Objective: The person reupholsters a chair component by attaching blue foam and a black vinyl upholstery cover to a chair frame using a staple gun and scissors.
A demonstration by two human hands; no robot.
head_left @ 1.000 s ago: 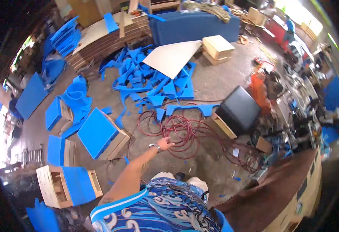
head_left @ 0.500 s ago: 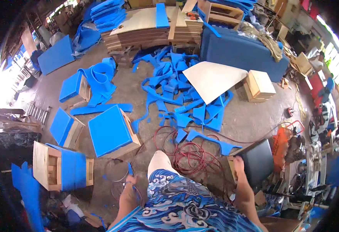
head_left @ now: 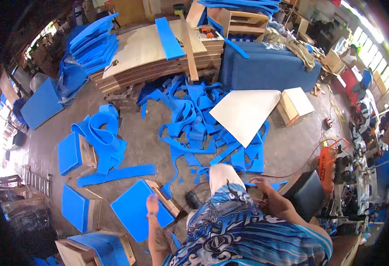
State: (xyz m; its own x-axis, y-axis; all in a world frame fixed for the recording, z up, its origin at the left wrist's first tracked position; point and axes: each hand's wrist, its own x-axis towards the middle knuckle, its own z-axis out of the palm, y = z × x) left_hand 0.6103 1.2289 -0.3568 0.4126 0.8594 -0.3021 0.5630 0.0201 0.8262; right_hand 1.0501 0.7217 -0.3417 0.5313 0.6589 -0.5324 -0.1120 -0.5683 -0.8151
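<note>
My left hand (head_left: 152, 204) hangs over a wooden box topped with a blue foam pad (head_left: 134, 208), its fingers loose and slightly blurred, with nothing visible in them. My right hand (head_left: 261, 186) is out in front of my right side, fingers partly spread and holding nothing visible. It overlaps the floor near a blue foam strip (head_left: 278, 185). Just right of it stands a box covered in black material (head_left: 309, 195). One of my knees, in pale trousers (head_left: 224, 177), is raised ahead of my patterned shirt.
Blue foam offcuts (head_left: 194, 119) lie heaped on the floor ahead, beside a pale board (head_left: 247, 113). More foam-padded boxes (head_left: 75, 207) stand at the left. Farther off are stacked wooden panels (head_left: 137, 44) and a dark blue upholstered piece (head_left: 270, 68). A red hose (head_left: 287, 174) crosses the floor.
My body has turned and moved forward. My left hand has risen over the foam-topped box; my right hand has come away from the black-covered box, toward the left.
</note>
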